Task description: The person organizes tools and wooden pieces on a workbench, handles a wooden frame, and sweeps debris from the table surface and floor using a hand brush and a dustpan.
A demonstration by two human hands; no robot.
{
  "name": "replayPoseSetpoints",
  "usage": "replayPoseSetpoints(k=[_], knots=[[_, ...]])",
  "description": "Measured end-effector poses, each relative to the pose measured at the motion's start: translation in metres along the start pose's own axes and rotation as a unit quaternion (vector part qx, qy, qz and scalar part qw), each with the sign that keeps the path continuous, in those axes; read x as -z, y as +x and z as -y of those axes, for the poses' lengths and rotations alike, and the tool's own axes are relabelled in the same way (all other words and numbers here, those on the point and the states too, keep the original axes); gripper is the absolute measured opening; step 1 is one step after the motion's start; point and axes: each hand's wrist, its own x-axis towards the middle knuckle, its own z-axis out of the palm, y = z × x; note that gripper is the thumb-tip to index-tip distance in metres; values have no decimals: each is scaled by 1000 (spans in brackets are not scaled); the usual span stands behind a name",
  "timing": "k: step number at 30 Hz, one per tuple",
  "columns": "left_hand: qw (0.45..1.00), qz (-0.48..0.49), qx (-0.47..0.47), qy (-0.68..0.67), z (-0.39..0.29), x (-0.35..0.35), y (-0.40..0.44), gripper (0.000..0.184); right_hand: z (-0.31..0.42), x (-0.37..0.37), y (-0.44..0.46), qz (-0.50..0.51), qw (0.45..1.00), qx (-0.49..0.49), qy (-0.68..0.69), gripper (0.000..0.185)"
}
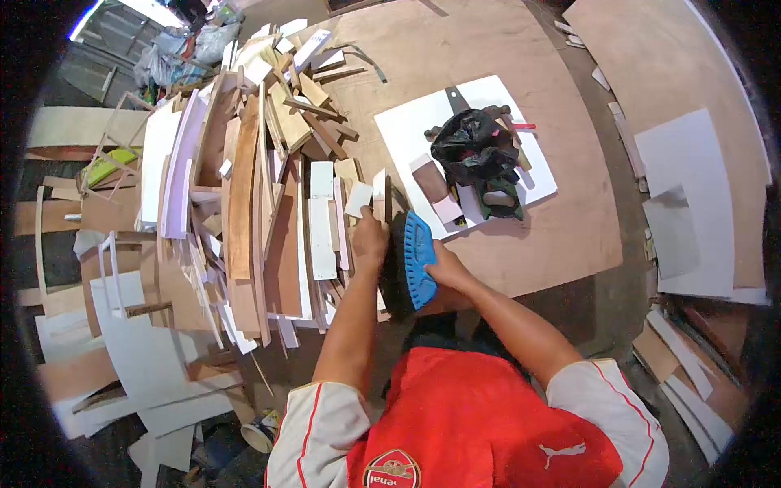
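Red shirt [488, 415] nearest, we grip a blue brush [419, 264] in our right hand [447, 268] over the table's edge; our left hand [371, 237] pinches what looks like a white block [358, 198] beside the scrap wood [321, 220].

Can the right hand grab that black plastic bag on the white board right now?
Probably not right away: the right hand is busy gripping the blue brush. With that put down, it likely could; the black plastic bag looks close, with only white board between.
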Motion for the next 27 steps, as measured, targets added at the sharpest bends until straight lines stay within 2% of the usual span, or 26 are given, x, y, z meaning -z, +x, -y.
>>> replayPoseSetpoints(k=[3, 4, 7, 9, 10, 13, 14, 17, 19, 20, 23, 24, 27], knots=[[997, -78, 4, -20, 13, 30, -12, 42, 7, -7, 22, 41, 992, 103, 61, 66], [991, -128, -24, -22, 22, 35, -13, 44, 14, -7, 24, 55, 984, 142, 88, 65], [984, -162, 18, -77, 47, 59, -20, 50, 34, 11, 15, 95, 978, 135, 128, 67], [983, -171, 26, -56, 90, 53, -10, 54, 30, 29, 9, 62, 981, 131, 131, 69], [989, -116, 95, 4, 88, 65, -13, 55, 30, 40, 5, 47, 982, 129, 131, 70], [978, -168, 85, 87, 97, 60, -14, 57, 45, 70, 11, 19, 997, 63, 51, 74], [981, -164, 56, 84, 98, 55, -9, 57, 52, 73, 18, -3, 994, 88, 60, 74], [952, -234, -175, 90, 81, 25, 12, 58, 75, 76, 53, -83, 992, 88, -32, 72], [950, -154, -202, 181, 62, 19, 19, 57, 89, 77, 85, -145, 972, 167, -79, 69], [940, -157, -187, 240, 67, -6, 31, 55, 95, 77, 98, -176, 958, 204, -102, 68], [962, -125, -129, 207, 61, 0, 24, 56, 128, 70, 113, -130, 989, 62, -44, 58], [967, -116, -111, 196, 60, 2, 24, 56, 131, 66, 117, -115, 991, 61, -18, 56], [963, -154, -111, 191, 70, 3, 22, 56, 97, 47, 130, -94, 989, 103, -56, 52]])
